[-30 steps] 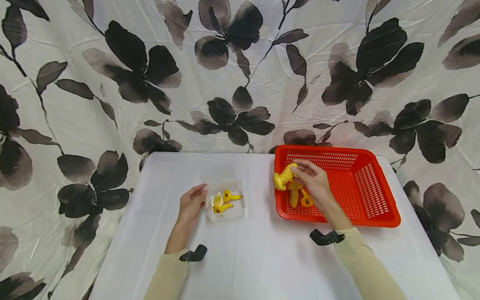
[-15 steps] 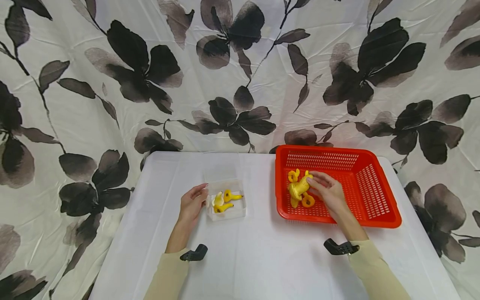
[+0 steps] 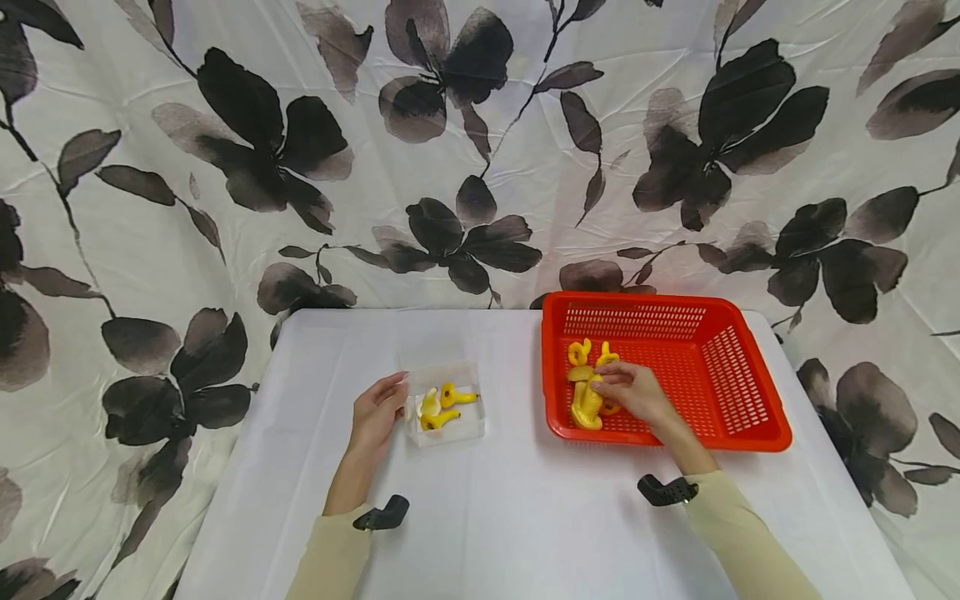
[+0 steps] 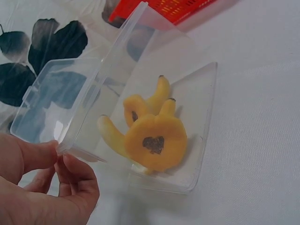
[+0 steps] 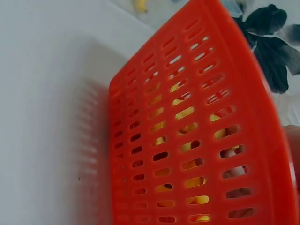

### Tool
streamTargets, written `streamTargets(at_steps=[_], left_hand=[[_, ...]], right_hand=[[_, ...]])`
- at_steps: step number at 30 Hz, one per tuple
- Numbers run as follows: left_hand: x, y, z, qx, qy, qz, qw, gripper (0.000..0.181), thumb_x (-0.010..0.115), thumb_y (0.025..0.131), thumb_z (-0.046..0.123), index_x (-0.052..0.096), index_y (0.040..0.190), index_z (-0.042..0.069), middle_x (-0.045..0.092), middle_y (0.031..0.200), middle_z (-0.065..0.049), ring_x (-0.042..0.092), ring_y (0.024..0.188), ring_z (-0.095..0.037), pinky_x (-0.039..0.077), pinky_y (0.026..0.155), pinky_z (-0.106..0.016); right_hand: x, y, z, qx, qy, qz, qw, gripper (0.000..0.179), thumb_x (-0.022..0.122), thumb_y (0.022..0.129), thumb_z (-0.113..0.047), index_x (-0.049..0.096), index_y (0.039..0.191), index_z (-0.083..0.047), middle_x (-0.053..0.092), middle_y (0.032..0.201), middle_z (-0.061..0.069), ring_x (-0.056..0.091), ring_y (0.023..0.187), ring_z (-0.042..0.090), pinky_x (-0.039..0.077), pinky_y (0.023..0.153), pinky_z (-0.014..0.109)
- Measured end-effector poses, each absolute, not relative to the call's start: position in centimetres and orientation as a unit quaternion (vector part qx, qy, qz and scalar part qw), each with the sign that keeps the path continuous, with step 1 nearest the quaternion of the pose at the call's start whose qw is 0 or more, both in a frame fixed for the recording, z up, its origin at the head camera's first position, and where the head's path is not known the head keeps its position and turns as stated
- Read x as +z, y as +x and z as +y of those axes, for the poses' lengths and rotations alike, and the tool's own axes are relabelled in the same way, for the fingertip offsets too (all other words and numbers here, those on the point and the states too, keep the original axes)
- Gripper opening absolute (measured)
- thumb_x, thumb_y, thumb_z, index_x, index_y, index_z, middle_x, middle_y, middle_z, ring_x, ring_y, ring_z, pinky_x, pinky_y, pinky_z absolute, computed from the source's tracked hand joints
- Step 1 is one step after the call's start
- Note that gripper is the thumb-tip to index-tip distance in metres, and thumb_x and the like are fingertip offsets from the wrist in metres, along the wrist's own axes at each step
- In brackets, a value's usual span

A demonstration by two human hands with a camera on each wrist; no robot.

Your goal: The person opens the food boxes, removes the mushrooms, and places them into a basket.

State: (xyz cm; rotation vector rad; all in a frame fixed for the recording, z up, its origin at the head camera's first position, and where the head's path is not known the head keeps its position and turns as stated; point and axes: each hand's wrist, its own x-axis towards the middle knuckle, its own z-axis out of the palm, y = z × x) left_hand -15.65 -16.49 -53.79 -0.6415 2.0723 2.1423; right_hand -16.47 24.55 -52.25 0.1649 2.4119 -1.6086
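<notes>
My left hand (image 3: 377, 410) pinches the left edge of a clear plastic box (image 4: 199, 154), thumb and fingers at its hinge side in the left wrist view. Inside lie several yellow banana-shaped toys (image 4: 157, 143) with round ends, one with a dark heart-shaped mark. At the left end of a red basket (image 3: 738, 367), my right hand (image 3: 637, 393) holds the upper end of a yellow tube-shaped piece with a flared base (image 3: 587, 408). More yellow toys (image 3: 578, 352) lie around it. The basket wall hides most of this hand in the right wrist view.
The box's clear lid (image 4: 61, 101) stands folded back beside it. White cloth (image 3: 480, 517) covers the table under both containers. A floral curtain (image 3: 465, 150) hangs behind the table's far edge.
My right hand has gone from the basket's left rim into the basket, lowering the yellow tube-shaped piece. Its flared base now points toward me. The left hand stays at the box.
</notes>
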Motion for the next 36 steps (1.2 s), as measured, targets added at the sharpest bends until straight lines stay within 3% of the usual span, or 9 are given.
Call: streamTargets(at_steps=[4, 20, 28, 36], left_hand=[[-53.9, -15.7, -16.6, 0.703, -0.211, 0.677, 0.046, 0.038, 0.062, 0.103, 0.011, 0.059, 0.14, 0.001, 0.059, 0.103, 0.001, 0.052, 0.084, -0.015, 0.045, 0.066, -0.016], [-54.0, -15.7, -16.6, 0.712, -0.208, 0.669, 0.045, 0.037, 0.062, 0.103, 0.008, 0.06, 0.139, 0.001, 0.058, 0.098, 0.004, 0.05, 0.076, -0.009, 0.045, 0.066, -0.018], [-54.0, -15.7, -16.6, 0.707, -0.214, 0.673, 0.046, 0.037, 0.062, 0.103, 0.009, 0.06, 0.14, 0.002, 0.058, 0.1, 0.003, 0.05, 0.078, -0.009, 0.045, 0.065, -0.016], [-54.0, -15.8, -16.5, 0.713, -0.214, 0.667, 0.046, 0.039, 0.062, 0.102, 0.008, 0.059, 0.14, 0.0, 0.059, 0.096, 0.005, 0.05, 0.076, -0.008, 0.045, 0.064, -0.016]], right_hand=[[-52.4, -16.8, 24.1, -0.497, 0.033, 0.862, 0.096, 0.037, 0.075, 0.095, -0.013, 0.066, 0.124, 0.008, 0.07, 0.113, 0.025, 0.069, 0.102, 0.035, 0.059, 0.076, 0.028], [-51.1, -17.3, 22.1, -0.452, -0.002, 0.892, 0.0, 0.02, 0.069, 0.098, -0.007, 0.068, 0.113, 0.007, 0.07, 0.105, 0.022, 0.069, 0.099, 0.037, 0.057, 0.089, 0.047], [-49.7, -17.7, 20.1, -0.498, 0.006, 0.867, 0.027, 0.021, 0.067, 0.101, -0.015, 0.069, 0.113, 0.002, 0.071, 0.107, 0.018, 0.067, 0.1, 0.032, 0.056, 0.092, 0.04], [-48.5, -18.3, 17.5, -0.537, -0.015, 0.843, 0.038, 0.021, 0.069, 0.1, -0.014, 0.069, 0.115, 0.001, 0.071, 0.107, 0.017, 0.066, 0.096, 0.03, 0.057, 0.083, 0.028]])
